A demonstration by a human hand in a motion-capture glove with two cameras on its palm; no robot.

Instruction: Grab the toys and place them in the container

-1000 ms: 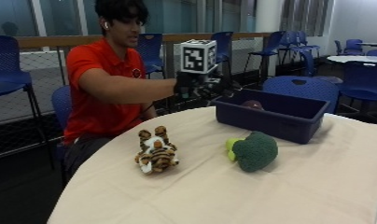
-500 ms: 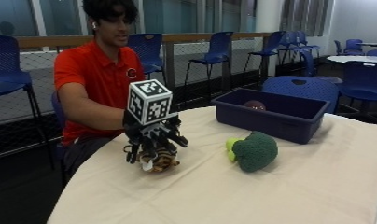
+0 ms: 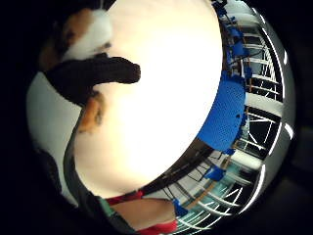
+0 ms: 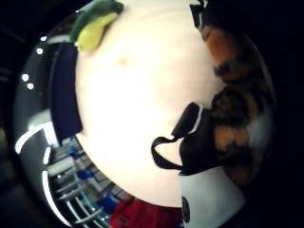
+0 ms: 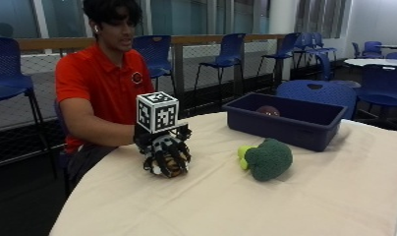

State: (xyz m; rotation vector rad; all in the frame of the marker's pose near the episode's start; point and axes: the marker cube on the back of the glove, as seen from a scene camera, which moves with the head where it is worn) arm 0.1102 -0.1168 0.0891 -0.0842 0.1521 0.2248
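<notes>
Striped tiger toy mostly hidden under gloved right hand, fingers curled round it; beige tablecloth; blue chairs behind.

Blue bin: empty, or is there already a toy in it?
Not empty. In the outside view a small round dark-red thing shows above the blue bin's near wall, inside it. What it is cannot be told.

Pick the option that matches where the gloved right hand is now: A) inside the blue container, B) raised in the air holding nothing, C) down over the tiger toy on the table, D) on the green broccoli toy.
C: in the outside view the gloved right hand has its fingers curled round the tiger toy on the table, apart from the broccoli toy and the blue container.
</notes>
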